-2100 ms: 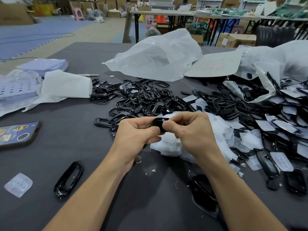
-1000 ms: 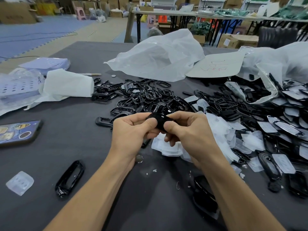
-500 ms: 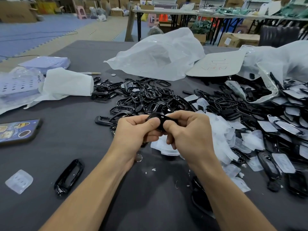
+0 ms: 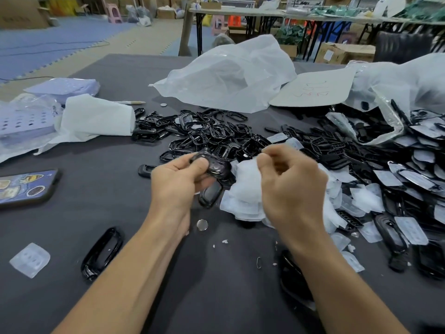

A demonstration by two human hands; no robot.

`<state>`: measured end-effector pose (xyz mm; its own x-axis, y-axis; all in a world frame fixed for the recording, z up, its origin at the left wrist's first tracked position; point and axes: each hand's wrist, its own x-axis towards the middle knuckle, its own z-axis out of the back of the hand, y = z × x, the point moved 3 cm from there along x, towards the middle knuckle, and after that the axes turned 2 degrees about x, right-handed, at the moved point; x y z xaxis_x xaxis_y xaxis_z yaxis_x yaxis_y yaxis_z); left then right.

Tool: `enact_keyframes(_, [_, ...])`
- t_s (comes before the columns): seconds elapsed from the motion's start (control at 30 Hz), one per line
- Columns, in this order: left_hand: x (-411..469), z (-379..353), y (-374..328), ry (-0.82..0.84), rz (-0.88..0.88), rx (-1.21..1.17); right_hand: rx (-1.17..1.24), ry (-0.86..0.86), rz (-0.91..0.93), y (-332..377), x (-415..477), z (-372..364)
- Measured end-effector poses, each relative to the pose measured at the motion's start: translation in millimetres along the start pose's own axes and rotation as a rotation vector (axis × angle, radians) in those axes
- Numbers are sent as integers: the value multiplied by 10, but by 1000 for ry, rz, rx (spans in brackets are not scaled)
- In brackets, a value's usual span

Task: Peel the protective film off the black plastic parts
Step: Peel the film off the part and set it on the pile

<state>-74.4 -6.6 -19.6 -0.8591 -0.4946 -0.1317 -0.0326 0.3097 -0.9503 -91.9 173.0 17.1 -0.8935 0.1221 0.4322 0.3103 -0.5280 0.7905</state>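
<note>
Left hand [image 4: 178, 182] grips the black part [image 4: 215, 166], its long axis sideways, pointing toward the right hand [image 4: 289, 186], which is curled but blurred, grip unclear. Red writing on the card [image 4: 313, 90] beyond the part is unreadable.

Glossy black oval part [image 4: 216, 167], tilted, aloft
</note>
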Motion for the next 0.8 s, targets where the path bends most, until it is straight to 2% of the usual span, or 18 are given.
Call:
enact_keyframes(0.07, [80, 114, -32, -61, -2, -43, -163, -25, 105, -4, 34, 81])
enact_keyframes(0.23, [99, 103, -2, -35, 14, -75, -529, 407, 255, -21, -113, -178])
enact_keyframes(0.33, [64, 51, 9, 18, 3, -64, -589, 421, 282, -43, -99, -199])
enact_keyframes(0.47, [26, 7, 7, 48, 21, -1, -416, 253, 239, -61, -48, -130])
enact_keyframes(0.6, [-10, -26, 42, 50, 23, 121, -207, 168, 143, -75, -31, -101])
enact_keyframes(0.7, [-52, -53, 46, 68, 13, 154, 160, 196, -20, -56, -29, -95])
enact_keyframes(0.8, [-86, -76, 41, 85, 2, 170, 445, 323, -214, -12, -57, -148])
